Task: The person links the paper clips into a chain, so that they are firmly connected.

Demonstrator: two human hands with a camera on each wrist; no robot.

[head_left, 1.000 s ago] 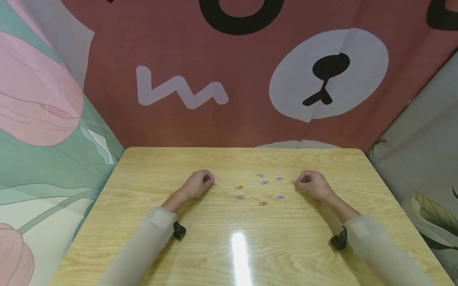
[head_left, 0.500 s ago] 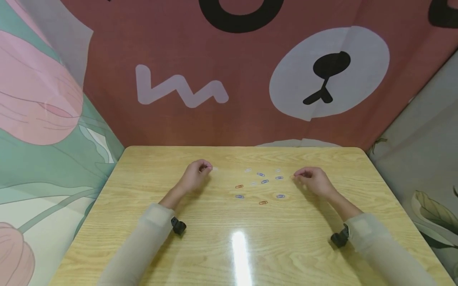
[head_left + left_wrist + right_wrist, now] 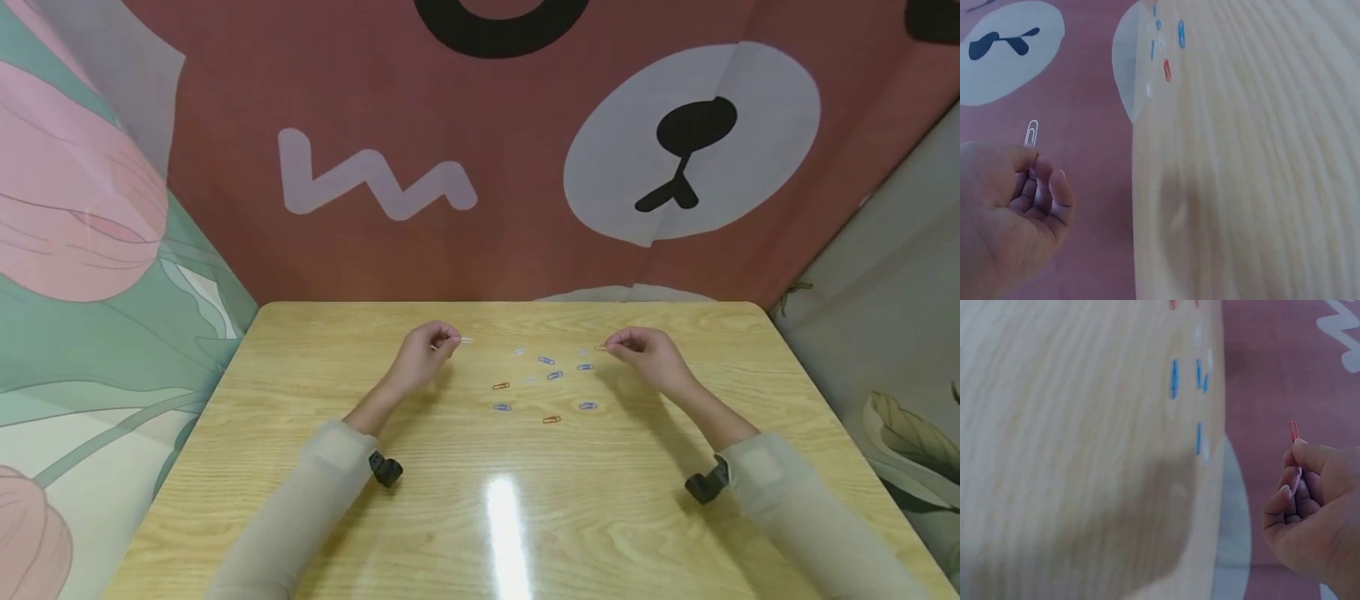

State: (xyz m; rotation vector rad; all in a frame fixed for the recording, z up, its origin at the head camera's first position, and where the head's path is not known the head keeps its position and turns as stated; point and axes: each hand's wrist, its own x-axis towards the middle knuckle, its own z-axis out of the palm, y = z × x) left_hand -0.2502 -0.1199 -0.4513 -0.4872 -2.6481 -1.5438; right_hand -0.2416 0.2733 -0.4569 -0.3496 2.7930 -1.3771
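My left hand (image 3: 422, 360) pinches a white paper clip (image 3: 1032, 131) by one end, thumb against forefinger. It is raised over the left part of the wooden table (image 3: 450, 500). On the other side, my right hand (image 3: 654, 360) holds a red-orange paper clip (image 3: 1294, 429) between thumb and forefinger, also above the tabletop. Both clips point inward toward each other. Between the hands, several blue, red and white paper clips lie scattered, among them a blue clip (image 3: 555, 375), a red clip (image 3: 551, 420) and a white clip (image 3: 520, 352).
A reddish cloth backdrop (image 3: 480, 258) with a cartoon print hangs behind the table's far edge. Patterned cloth hangs at both sides. A small black camera (image 3: 386, 471) sits at the left wrist, another camera (image 3: 707, 483) at the right. Glare (image 3: 506, 525) marks the front tabletop.
Both hands have lifted and moved farther from the body with their paper clips. The right hand has also shifted left; the left hand dipped left, then came back right. The loose clips stay put.
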